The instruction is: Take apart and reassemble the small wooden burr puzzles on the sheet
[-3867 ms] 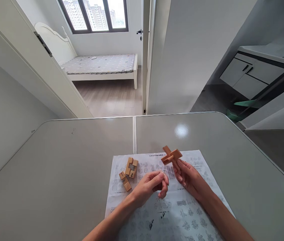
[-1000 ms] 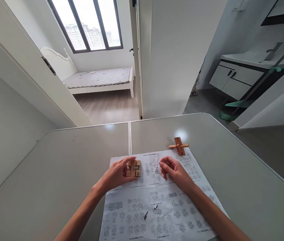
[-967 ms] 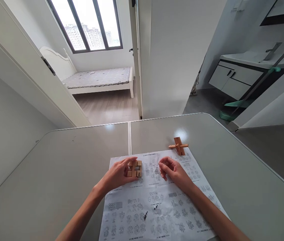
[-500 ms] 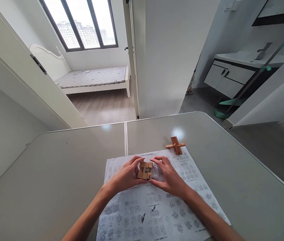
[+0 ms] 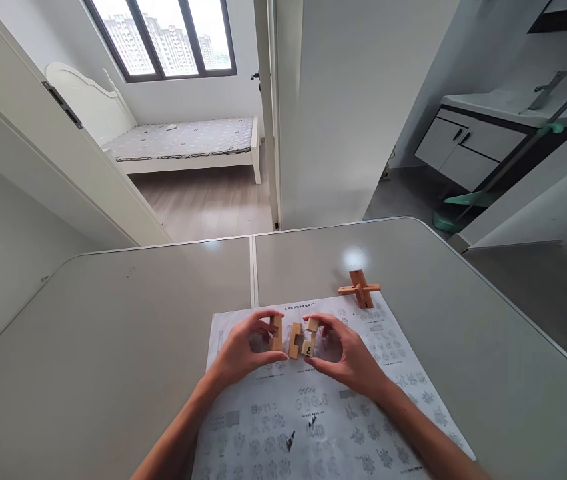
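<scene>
Between the thumb and fingers of my left hand [image 5: 249, 342] is a light wooden puzzle piece [image 5: 276, 333], held upright. My right hand [image 5: 339, 345] grips a notched wooden puzzle piece [image 5: 308, 348] by its two ends; a dark mark like a "3" shows on its near end. In the gap between the hands stands another notched piece [image 5: 294, 341], apart from the left one and close to the right one. All are over a printed sheet [image 5: 268, 400] covered with small puzzle diagrams. Farther off, a redder wooden cross-shaped assembly [image 5: 360, 289] rests at the sheet's far right corner.
The grey table [image 5: 113, 347] has a pale seam [image 5: 253, 267] running away from me and a raised light rim. Beyond its far edge are a white wall [image 5: 353, 120], a doorway with a bed [image 5: 188, 143], and a sink cabinet [image 5: 468, 147] at right.
The block of wooden pieces that both hands enclosed has come apart into separate pieces. My left hand moved slightly left and my right hand slightly right, each with a piece.
</scene>
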A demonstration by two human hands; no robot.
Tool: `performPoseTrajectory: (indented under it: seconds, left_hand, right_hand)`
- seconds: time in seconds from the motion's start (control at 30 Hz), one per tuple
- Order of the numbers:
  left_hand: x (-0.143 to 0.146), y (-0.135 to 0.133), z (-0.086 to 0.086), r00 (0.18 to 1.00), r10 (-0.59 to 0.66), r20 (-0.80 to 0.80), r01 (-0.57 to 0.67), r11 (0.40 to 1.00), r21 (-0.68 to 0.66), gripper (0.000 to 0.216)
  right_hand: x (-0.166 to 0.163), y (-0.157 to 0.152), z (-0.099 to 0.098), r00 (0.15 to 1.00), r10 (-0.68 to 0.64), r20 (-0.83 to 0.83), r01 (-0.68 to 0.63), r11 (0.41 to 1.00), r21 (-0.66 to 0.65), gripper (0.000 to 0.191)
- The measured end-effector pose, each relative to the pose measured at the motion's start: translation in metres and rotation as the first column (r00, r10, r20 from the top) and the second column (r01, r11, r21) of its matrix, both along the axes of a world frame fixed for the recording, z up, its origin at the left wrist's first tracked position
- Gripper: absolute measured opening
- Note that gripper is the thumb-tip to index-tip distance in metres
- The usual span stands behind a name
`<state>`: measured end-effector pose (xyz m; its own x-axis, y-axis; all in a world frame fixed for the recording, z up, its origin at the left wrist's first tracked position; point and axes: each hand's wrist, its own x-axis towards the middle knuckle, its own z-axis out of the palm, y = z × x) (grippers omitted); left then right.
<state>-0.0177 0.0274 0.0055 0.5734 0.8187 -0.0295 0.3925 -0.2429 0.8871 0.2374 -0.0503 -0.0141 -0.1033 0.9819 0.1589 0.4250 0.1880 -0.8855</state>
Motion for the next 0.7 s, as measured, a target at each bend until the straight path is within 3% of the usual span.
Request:
performPoseTrajectory:
  seconds: [0.2, 0.37, 0.5, 0.7]
  left_hand:
    - [0.0001, -0.0023, -0.0071, 0.988, 0.061, 0.144, -0.059, 0.998, -0.015, 0.062]
    - [-0.0027, -0.0009, -0.0087, 0.996, 0.069, 0.05, -0.07, 0.997, 0.02, 0.068]
    - [-0.0019, 0.0012, -0.008, 0.997, 0.045, 0.063, -0.046, 0.999, 0.021, 0.056]
    - [-0.0004, 0.0015, -0.0096, 0.994, 0.107, 0.027, -0.108, 0.994, 0.034, 0.043]
  right_hand:
    - [-0.006, -0.0013, 0.0026, 0.994, 0.01, -0.106, -0.01, 1.0, 0.0, 0.055]
    - [-0.0068, -0.0018, 0.002, 0.994, -0.006, -0.108, 0.006, 1.0, 0.002, 0.057]
    - [-0.0071, -0.0006, 0.0022, 0.996, -0.005, -0.094, 0.009, 0.999, 0.042, 0.056]
    - [-0.0075, -0.0009, 0.0024, 0.997, -0.015, -0.074, 0.019, 0.999, 0.051, 0.056]
